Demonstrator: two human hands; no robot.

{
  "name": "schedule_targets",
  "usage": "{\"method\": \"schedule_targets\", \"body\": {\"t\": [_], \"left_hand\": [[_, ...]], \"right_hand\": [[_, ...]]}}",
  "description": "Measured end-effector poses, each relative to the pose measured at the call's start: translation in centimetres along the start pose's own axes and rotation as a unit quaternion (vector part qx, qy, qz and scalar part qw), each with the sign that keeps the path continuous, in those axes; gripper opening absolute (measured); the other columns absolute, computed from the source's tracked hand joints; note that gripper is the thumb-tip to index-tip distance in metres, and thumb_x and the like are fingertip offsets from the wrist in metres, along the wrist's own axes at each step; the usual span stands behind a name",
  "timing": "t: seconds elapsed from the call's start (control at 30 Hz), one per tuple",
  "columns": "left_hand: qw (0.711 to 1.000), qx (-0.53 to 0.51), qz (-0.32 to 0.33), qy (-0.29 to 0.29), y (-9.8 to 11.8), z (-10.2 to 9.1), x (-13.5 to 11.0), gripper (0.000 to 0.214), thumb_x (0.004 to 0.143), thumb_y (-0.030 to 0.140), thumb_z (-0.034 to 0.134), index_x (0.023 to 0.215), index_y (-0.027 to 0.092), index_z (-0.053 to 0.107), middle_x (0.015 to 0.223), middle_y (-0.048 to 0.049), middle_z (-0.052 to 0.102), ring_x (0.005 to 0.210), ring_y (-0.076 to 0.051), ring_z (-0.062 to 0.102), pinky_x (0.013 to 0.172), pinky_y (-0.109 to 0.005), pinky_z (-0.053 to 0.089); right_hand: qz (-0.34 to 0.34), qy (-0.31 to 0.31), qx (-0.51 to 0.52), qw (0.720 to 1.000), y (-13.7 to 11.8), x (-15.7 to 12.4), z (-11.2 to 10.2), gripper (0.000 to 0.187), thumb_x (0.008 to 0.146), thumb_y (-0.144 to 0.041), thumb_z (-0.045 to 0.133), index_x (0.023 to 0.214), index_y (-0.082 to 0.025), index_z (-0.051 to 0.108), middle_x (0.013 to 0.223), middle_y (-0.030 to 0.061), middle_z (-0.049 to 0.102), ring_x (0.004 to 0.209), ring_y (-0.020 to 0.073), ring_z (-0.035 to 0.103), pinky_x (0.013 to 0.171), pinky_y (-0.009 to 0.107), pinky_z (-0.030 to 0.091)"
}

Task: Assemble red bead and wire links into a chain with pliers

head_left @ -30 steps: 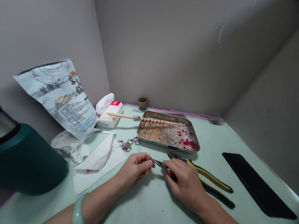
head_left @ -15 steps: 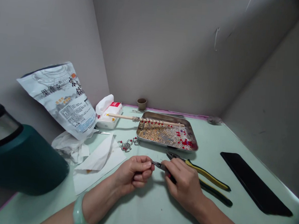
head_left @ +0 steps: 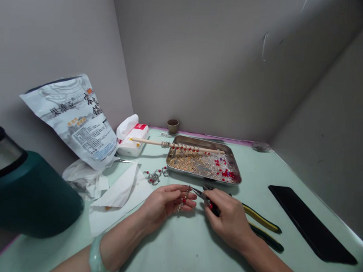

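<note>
My left hand, palm turned up, holds a beaded chain with a red bead; the chain hangs across the partly unfolded fingers. My right hand is closed around needle-nose pliers with dark handles. Their thin tip meets the upper end of the chain at my left fingertips. Beyond my right hand lie larger pliers with yellow and dark green handles, partly hidden by it. Another beaded chain with red beads lies heaped on the table, behind my left hand.
A metal tray contains gold, clear and red beads. Across it and a tissue pack rests a wooden stick strung with beaded pieces. White paper, a teal bottle and a bag stand left; a black slab lies right.
My left hand's fingers have unfolded, uncovering the beaded chain. The needle-nose pliers and my right hand have shifted slightly right, with the tip still at my left fingertips.
</note>
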State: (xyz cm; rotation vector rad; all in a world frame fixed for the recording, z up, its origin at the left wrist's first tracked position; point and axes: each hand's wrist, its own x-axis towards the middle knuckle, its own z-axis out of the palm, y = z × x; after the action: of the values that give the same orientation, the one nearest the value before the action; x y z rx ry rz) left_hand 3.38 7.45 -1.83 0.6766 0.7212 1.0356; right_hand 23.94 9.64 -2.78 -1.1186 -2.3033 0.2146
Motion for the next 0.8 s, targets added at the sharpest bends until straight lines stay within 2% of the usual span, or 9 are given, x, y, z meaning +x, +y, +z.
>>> {"method": "schedule_targets", "body": {"t": [0.13,0.23,0.33,0.43,0.5,0.57,0.7,0.73,0.8], "left_hand": [[1.000,0.027,0.000,-0.001,0.1,0.3,-0.1,0.025,0.076,0.021,0.068,0.096,0.006,0.064,0.092,-0.0148,0.068,0.071,-0.018,0.066,0.070,-0.032,0.051],[0.998,0.066,0.010,0.008,-0.1,0.4,0.0,0.025,0.075,0.023,0.069,0.094,0.008,0.062,0.081,-0.0090,0.066,0.057,-0.011,0.059,0.056,-0.026,0.048],[0.993,0.105,0.038,0.039,-0.2,0.3,0.1,0.023,0.077,0.024,0.068,0.093,0.009,0.061,0.074,-0.0040,0.062,0.052,-0.007,0.051,0.047,-0.021,0.041],[0.986,0.137,0.062,0.066,-0.1,0.3,0.1,0.022,0.077,0.025,0.065,0.093,0.011,0.060,0.072,-0.0022,0.060,0.052,-0.006,0.048,0.046,-0.019,0.037],[0.983,0.151,0.070,0.078,0.0,0.4,0.1,0.022,0.077,0.026,0.065,0.092,0.011,0.059,0.072,-0.0017,0.059,0.052,-0.006,0.047,0.045,-0.019,0.036],[0.979,0.163,0.078,0.093,0.2,0.6,0.0,0.024,0.075,0.028,0.066,0.091,0.012,0.059,0.071,-0.0014,0.059,0.051,-0.006,0.046,0.044,-0.019,0.034],[0.971,0.187,0.096,0.115,0.3,0.7,0.0,0.024,0.074,0.030,0.065,0.090,0.013,0.059,0.070,-0.0008,0.059,0.050,-0.006,0.045,0.044,-0.020,0.031],[0.969,0.192,0.099,0.118,0.3,0.7,0.0,0.024,0.074,0.030,0.065,0.089,0.013,0.059,0.070,-0.0007,0.059,0.050,-0.007,0.045,0.045,-0.020,0.032],[0.967,0.202,0.103,0.121,0.3,0.6,0.0,0.023,0.074,0.030,0.065,0.089,0.013,0.059,0.070,-0.0008,0.060,0.050,-0.007,0.045,0.047,-0.021,0.032]], "right_hand": [[-0.005,-0.010,-0.006,1.000,0.1,-0.1,0.1,0.016,0.081,-0.015,0.049,0.090,-0.017,0.061,0.076,0.0046,0.058,0.070,0.0184,0.052,0.064,0.029,0.037],[-0.006,-0.009,-0.001,1.000,-0.2,-0.2,0.1,0.014,0.084,-0.018,0.050,0.091,-0.017,0.061,0.079,0.0057,0.058,0.074,0.0198,0.053,0.067,0.031,0.038],[-0.005,-0.038,0.063,0.997,-0.7,0.0,-0.2,0.018,0.086,-0.025,0.054,0.101,-0.018,0.060,0.087,0.0063,0.059,0.081,0.0207,0.054,0.072,0.033,0.041],[0.032,-0.101,0.212,0.971,-1.5,0.2,-0.9,0.026,0.087,-0.028,0.055,0.113,-0.021,0.055,0.099,0.0063,0.060,0.087,0.0190,0.056,0.075,0.031,0.044],[0.050,-0.144,0.281,0.948,-1.9,0.3,-1.3,0.023,0.090,-0.028,0.052,0.112,-0.021,0.055,0.098,0.0051,0.061,0.085,0.0171,0.057,0.073,0.029,0.046],[0.024,-0.166,0.259,0.951,-2.2,0.2,-1.6,0.020,0.089,-0.028,0.054,0.106,-0.020,0.058,0.093,0.0045,0.062,0.083,0.0174,0.056,0.074,0.030,0.046],[-0.069,-0.151,0.131,0.977,-2.2,0.1,-1.5,0.023,0.081,-0.032,0.064,0.101,-0.021,0.063,0.092,0.0060,0.062,0.088,0.0222,0.054,0.084,0.041,0.042],[-0.072,-0.146,0.141,0.977,-2.1,0.1,-1.5,0.025,0.081,-0.035,0.064,0.102,-0.021,0.064,0.094,0.0069,0.062,0.091,0.0233,0.054,0.086,0.043,0.042],[-0.037,-0.131,0.238,0.962,-1.8,0.2,-1.5,0.029,0.089,-0.040,0.054,0.110,-0.023,0.062,0.105,0.0095,0.062,0.100,0.0247,0.055,0.090,0.045,0.042]]}}
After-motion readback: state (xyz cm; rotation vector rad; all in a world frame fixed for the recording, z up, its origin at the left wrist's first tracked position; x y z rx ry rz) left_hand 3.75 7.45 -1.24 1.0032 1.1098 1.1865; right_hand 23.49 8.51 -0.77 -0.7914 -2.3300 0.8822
